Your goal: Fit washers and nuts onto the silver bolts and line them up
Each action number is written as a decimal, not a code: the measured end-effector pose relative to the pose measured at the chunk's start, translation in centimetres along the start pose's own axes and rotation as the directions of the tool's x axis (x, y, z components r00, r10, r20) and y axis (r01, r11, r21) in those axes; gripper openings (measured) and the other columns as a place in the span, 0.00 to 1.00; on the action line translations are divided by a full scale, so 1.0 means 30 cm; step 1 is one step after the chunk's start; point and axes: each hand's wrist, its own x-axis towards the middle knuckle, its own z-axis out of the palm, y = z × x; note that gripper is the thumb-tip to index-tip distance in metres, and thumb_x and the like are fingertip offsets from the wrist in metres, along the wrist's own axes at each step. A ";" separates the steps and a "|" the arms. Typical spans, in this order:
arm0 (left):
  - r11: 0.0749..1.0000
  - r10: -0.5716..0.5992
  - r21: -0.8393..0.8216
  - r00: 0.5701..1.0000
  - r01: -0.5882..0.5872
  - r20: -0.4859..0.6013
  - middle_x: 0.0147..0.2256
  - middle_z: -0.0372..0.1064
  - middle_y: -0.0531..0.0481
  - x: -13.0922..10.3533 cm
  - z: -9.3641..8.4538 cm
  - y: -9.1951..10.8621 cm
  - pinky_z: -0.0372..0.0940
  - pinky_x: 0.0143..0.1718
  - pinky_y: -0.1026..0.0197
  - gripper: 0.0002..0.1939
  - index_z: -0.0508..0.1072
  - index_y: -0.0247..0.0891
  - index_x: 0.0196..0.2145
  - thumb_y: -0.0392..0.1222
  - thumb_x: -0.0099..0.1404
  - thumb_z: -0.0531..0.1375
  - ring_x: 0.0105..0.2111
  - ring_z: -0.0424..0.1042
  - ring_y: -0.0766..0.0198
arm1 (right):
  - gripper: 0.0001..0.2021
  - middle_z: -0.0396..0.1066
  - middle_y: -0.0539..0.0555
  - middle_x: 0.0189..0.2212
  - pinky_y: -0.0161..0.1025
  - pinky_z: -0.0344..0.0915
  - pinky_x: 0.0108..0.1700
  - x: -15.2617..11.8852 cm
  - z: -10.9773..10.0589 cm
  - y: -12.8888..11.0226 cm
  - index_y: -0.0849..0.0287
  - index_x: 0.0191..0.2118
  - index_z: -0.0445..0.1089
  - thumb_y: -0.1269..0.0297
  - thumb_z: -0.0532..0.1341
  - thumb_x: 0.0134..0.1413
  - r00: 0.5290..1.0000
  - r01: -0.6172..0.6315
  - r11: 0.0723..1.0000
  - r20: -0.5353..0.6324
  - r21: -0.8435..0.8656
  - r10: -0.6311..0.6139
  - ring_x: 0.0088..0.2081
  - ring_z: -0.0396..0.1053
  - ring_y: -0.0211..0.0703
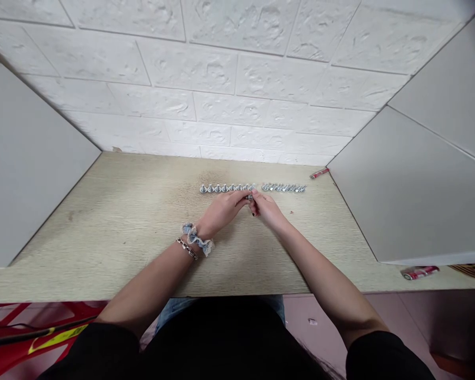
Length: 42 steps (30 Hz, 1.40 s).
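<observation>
My left hand [223, 209] and my right hand [267, 209] meet near the middle of the wooden tabletop, fingertips pinched together. Between them is a small metal bolt [249, 197], mostly hidden by the fingers. Just beyond my left hand, a row of silver bolts with round flanges or washers [217, 188] stands upright on the table. Its right end lies close behind my fingertips. To the right, a second row of silver bolts [284, 188] lies tilted and close together.
A red battery [319, 173] lies at the back right against a grey panel [411, 200]. Another red battery [420, 272] is near the front right edge. A white brick-patterned wall [217, 111] closes the back, and a second grey panel [35, 163] stands at left.
</observation>
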 end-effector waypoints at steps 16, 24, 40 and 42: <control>0.999 -0.049 0.008 0.999 0.049 0.017 0.39 0.74 0.49 0.001 0.001 0.001 0.65 0.38 0.64 0.12 0.69 0.39 0.46 0.38 0.65 0.53 0.36 0.73 0.65 | 0.10 0.63 0.43 0.25 0.31 0.57 0.28 -0.002 -0.008 -0.019 0.56 0.28 0.60 0.71 0.55 0.31 0.998 0.045 0.961 -0.044 0.274 -0.034 0.25 0.62 0.31; 0.997 -0.016 0.068 0.999 0.019 -0.044 0.38 0.74 0.47 -0.003 0.009 -0.008 0.65 0.36 0.64 0.12 0.70 0.36 0.44 0.39 0.64 0.54 0.36 0.73 0.64 | 0.25 0.52 0.45 0.12 0.33 0.41 0.16 0.012 -0.019 0.003 0.57 0.20 0.55 0.37 0.47 0.48 0.994 -0.110 0.979 0.041 0.172 0.105 0.12 0.47 0.31; 1.000 0.014 0.003 1.000 -0.014 -0.009 0.37 0.74 0.49 -0.002 0.012 -0.009 0.65 0.37 0.65 0.12 0.69 0.37 0.45 0.40 0.66 0.53 0.35 0.73 0.66 | 0.19 0.60 0.45 0.16 0.32 0.50 0.19 0.016 -0.015 0.011 0.57 0.27 0.61 0.45 0.61 0.42 0.999 -0.036 0.977 0.037 0.211 0.029 0.17 0.56 0.31; 1.000 0.000 0.009 1.000 0.000 -0.005 0.37 0.74 0.49 -0.002 0.011 -0.011 0.65 0.36 0.65 0.12 0.69 0.38 0.45 0.40 0.66 0.53 0.34 0.73 0.66 | 0.19 0.62 0.45 0.17 0.32 0.53 0.21 0.013 -0.017 0.000 0.58 0.28 0.62 0.48 0.64 0.38 0.999 -0.028 0.970 0.030 0.240 0.021 0.19 0.58 0.31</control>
